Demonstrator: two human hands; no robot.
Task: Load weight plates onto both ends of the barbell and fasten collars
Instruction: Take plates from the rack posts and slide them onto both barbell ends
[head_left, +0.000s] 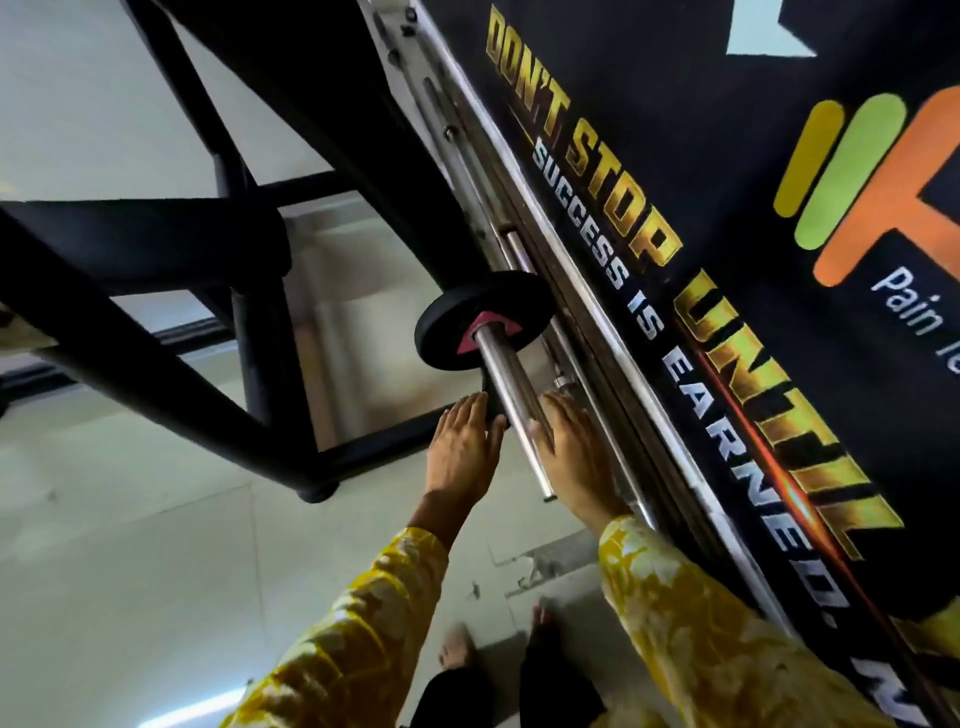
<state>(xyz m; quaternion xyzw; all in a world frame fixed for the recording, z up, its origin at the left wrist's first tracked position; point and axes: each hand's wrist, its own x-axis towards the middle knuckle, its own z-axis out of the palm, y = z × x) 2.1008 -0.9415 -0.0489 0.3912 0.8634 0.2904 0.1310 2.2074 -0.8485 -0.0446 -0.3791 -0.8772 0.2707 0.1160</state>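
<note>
Plate (514, 304), black, sat on the bar (511, 402) mid-frame; left hand (464, 452) and right hand (574, 452) flanked the bar, fingers straight and pressed together.

One barbell (511, 395), with one black weight plate (452, 322) on it (a dark shape at the fingertips is too hidden to count). Two hands: left hand (465, 447), right hand (574, 447). Two bare feet: left foot (457, 647), right foot (543, 618). One black frame (156, 338), one banner (727, 156).
</note>
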